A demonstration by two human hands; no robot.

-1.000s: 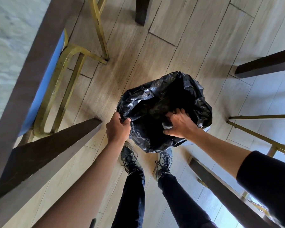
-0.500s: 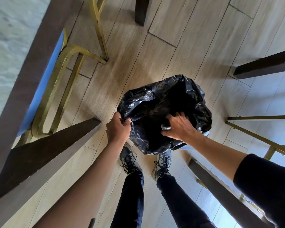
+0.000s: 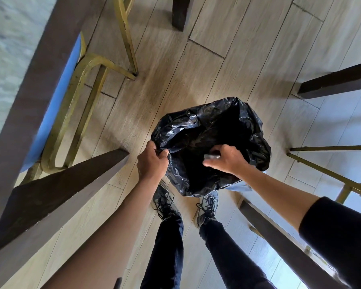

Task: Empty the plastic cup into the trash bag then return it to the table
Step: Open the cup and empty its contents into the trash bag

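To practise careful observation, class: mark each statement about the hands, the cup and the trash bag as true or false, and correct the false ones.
1. The left hand grips the rim of the black trash bag. True.
2. The plastic cup stands on the table. False: the right hand holds it over the bag's open mouth.
3. The bag hangs from a chair. False: it is held up over the wooden floor, in front of the person's shoes.
4. Only a small part of the cup shows past the fingers. True.
5. Both forearms are covered by long sleeves. False: both are bare; a dark sleeve covers only the right upper arm.
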